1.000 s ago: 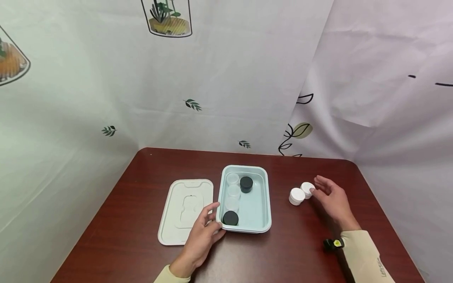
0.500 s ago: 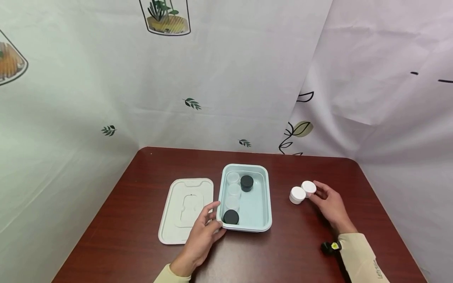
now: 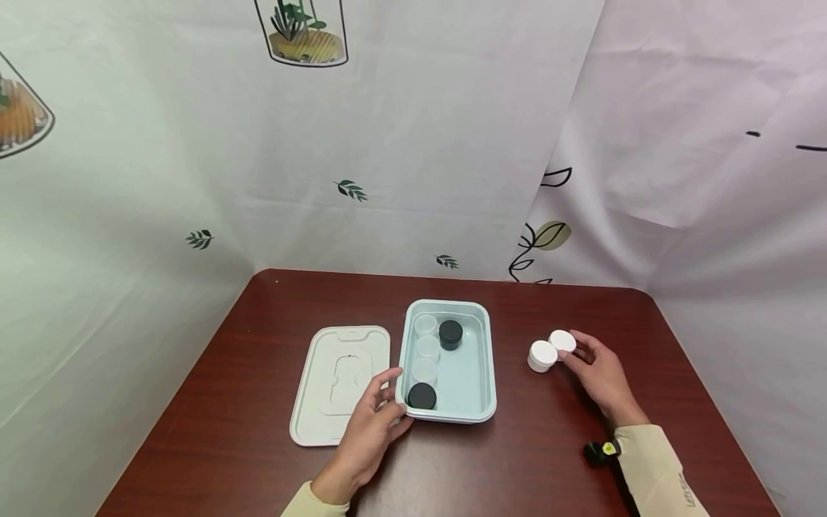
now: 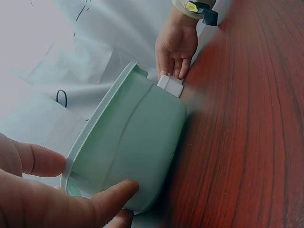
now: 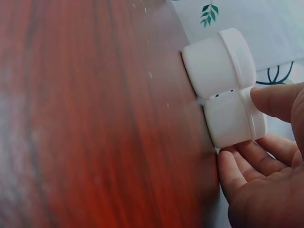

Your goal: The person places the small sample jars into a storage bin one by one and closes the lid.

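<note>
A pale blue-green plastic box (image 3: 466, 380) stands open on the table. Its near left corner is held by my left hand (image 3: 367, 438), fingers at the rim and thumb against the outer wall (image 4: 142, 142). Inside, small clear-looking jars (image 3: 426, 349) line the left side, with a black-lidded jar (image 3: 422, 396) at the near end and another black jar (image 3: 450, 334) beside the far ones. To the right, two white lidded jars stand touching: a nearer jar (image 3: 542, 356) and a farther jar (image 5: 228, 118). My right hand (image 3: 602, 377) grips the farther one between thumb and fingers.
A whitish flat lid (image 3: 340, 388) lies on the table left of the box. The reddish-brown wooden table (image 3: 504, 467) has rounded far corners. A printed pale cloth (image 3: 413, 143) hangs behind and at both sides.
My right hand has come in around the farther white jar, its fingers closing on the jar's right side. My left hand and the box have stayed put.
</note>
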`<move>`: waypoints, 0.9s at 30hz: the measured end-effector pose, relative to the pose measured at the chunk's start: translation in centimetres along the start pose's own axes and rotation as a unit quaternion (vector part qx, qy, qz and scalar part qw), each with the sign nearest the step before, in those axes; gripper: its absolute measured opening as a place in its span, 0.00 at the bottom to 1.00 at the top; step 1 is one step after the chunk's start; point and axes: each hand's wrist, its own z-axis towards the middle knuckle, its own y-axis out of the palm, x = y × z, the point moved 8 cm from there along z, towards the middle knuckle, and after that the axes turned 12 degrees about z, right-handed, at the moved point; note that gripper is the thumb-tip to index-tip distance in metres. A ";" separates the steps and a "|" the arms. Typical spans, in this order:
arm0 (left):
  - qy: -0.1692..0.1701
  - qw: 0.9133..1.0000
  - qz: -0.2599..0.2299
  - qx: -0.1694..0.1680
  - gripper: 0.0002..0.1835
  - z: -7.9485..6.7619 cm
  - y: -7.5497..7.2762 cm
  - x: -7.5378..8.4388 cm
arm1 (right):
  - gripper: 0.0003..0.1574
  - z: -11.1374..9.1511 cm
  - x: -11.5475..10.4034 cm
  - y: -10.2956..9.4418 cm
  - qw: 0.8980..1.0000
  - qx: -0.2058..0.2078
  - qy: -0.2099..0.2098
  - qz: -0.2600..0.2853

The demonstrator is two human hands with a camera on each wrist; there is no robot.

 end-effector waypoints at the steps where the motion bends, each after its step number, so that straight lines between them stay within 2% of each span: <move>1: 0.000 1.000 0.000 0.000 0.37 0.0 0.0 0.0 | 0.45 0.0 0.0 0.0 1.000 0.002 -0.001 -0.001; 15: 0.001 1.000 -0.007 0.002 0.37 0.0 0.0 0.1 | 0.40 0.5 -1.1 -1.2 0.998 0.041 -0.005 0.050; 27: 0.001 1.000 -0.006 -0.001 0.37 0.0 -0.1 0.0 | 0.43 0.6 -5.0 -1.6 0.998 0.040 -0.034 0.042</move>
